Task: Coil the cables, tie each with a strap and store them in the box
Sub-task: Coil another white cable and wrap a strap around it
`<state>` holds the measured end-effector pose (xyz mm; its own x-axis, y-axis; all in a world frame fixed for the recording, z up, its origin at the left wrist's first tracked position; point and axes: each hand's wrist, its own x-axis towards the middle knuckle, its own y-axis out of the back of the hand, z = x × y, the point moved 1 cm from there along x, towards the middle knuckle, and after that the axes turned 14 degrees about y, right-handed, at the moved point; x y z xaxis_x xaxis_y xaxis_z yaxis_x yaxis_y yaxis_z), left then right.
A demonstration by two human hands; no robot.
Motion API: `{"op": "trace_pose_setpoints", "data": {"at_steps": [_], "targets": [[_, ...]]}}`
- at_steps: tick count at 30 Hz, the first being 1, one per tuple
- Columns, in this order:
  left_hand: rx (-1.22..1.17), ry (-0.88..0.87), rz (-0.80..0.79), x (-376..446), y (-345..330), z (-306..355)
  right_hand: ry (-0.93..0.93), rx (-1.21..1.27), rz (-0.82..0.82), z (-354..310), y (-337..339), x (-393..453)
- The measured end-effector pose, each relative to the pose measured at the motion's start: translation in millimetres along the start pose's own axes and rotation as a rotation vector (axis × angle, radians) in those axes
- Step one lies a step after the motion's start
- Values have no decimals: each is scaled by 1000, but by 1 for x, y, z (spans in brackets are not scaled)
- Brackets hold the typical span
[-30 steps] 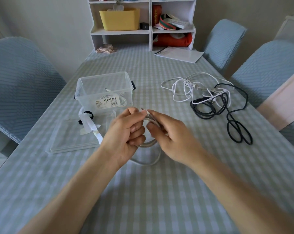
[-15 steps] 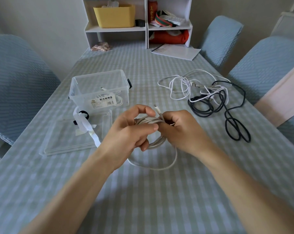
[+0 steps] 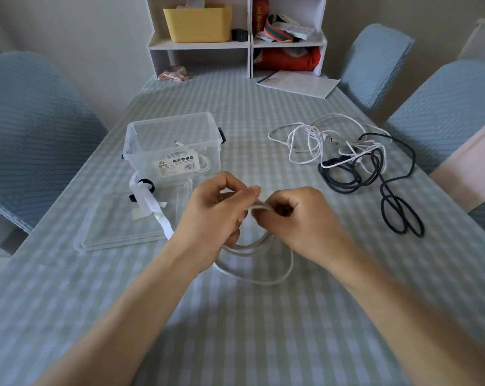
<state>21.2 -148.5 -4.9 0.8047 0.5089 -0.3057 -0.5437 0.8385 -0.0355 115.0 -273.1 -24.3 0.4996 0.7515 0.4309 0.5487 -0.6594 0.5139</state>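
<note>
Above the checked tablecloth (image 3: 235, 330), both hands clutch the white cable coil (image 3: 256, 247): left hand (image 3: 217, 213) curls fingers round its top, right hand (image 3: 299, 218) pinches the strands, loops dangling below, clear box (image 3: 171, 146) behind.

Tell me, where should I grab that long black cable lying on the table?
Probably best to grab the loose black cable at its bunched coils near the tangled white cable, coming down from above. Several loops lie together there, so one pinch gathers more. The thin tail loops lie flat on the checked tablecloth and would just drag. Expect white strands to lift too.
</note>
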Motion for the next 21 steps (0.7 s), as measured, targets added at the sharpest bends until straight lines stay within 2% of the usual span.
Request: {"op": "trace_pose_setpoints", "data": {"at_steps": [3,6,10,12,14,16,21], "targets": [[-185,5,54,0,-1,2,-142,250,-20,1,-2,1],[-312,2,83,-2,-3,3,-159,468,-36,-1,-6,3],[-437,37,72,-2,-6,1,-223,888,46,-7,-9,6],[-443,39,60,-1,-7,0,-244,1004,63,-10,-9,6],[-420,60,25,-1,-8,-1,-266,1011,86,-9,-9,7],[-363,116,-48,-1,-7,0,-270,898,108,-7,-8,7],[-64,196,-143,-3,4,9,-275,677,1,-8,-6,8]]}}
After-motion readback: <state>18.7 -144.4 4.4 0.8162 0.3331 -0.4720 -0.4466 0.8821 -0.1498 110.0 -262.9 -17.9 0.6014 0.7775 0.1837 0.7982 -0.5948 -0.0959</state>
